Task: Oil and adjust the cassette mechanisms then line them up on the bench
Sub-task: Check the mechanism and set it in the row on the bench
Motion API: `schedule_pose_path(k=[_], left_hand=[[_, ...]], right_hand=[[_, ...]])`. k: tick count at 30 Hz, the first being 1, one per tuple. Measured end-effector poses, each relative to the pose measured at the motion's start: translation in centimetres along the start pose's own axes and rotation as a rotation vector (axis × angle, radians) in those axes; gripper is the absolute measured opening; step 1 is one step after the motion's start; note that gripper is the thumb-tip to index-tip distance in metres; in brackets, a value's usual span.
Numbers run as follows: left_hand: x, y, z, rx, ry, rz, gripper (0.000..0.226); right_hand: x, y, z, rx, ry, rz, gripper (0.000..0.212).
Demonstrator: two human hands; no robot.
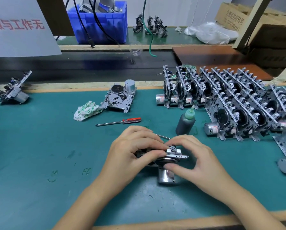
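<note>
A metal cassette mechanism (169, 159) with a silver motor underneath sits on the green mat near the front middle. My left hand (135, 150) grips its left side, fingers curled over the top. My right hand (193, 156) pinches its right end, thumb below and fingers above. A thin metal tool tip (163, 136) pokes out just behind my hands. A dark oil bottle (185, 122) with a green nozzle stands upright behind them. Several finished mechanisms (221, 97) stand in rows at the right. Another mechanism (119, 98) lies flat at the middle back.
A red-handled screwdriver (120, 121) lies behind my hands, next to a crumpled white-green rag (86, 110). One more mechanism (13, 90) lies at the far left. A blue crate (97, 22), cables, plastic bags and cardboard boxes (255, 19) sit beyond the dark conveyor.
</note>
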State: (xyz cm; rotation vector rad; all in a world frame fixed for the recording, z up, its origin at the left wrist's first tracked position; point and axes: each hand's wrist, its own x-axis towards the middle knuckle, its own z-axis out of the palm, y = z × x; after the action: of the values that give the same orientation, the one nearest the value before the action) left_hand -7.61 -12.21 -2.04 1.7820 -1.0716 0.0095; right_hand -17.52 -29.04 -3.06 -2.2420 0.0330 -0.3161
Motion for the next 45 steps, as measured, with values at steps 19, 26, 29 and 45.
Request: schedule_pose_path(k=[19,26,29,45], left_hand=[[0.3,-0.6,0.0,-0.023,-0.042,0.018,0.017],[0.6,-0.6,0.1,-0.013,-0.035,0.0,0.021],[0.4,-0.7,0.0,-0.002,-0.035,0.013,0.022],[-0.1,0.0,-2.8,0.258,-0.02,0.044,0.026]], right_hand=[[0.3,0.0,-0.7,0.097,-0.071,0.075,0.044],[-2.5,1.2,-0.8,-0.533,0.009,-0.08,0.051],[-2.8,1.4,-0.8,-0.615,-0.009,-0.09,0.051],[2.1,-3.3,-2.0,-0.574,-0.031,-0.284,0.034]])
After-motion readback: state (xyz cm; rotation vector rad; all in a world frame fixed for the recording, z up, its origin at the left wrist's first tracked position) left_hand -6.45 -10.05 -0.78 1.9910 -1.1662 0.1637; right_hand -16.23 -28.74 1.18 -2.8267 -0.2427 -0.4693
